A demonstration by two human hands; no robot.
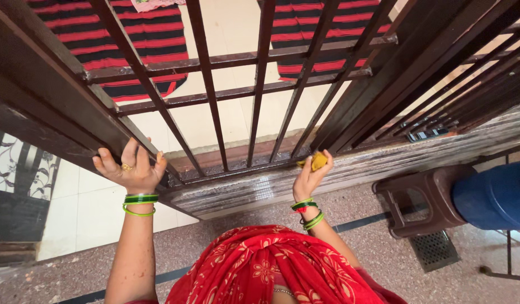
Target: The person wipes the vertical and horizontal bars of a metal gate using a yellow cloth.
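A small crumpled yellow cloth (318,161) sits pinched in the grip of the right hand (309,175), pressed against the bottom rail of a dark brown metal grille gate (215,62) just above the stone threshold (350,169). The left hand (130,169) has its grip closed around a slanted bar of the same gate, fingers curled over the top. Each wrist carries several green bangles. Beyond the bars hang two red-and-black striped cloths (136,34). To the right stand one brown plastic stool (423,197) and one blue drum (493,194) on the speckled floor (378,259).
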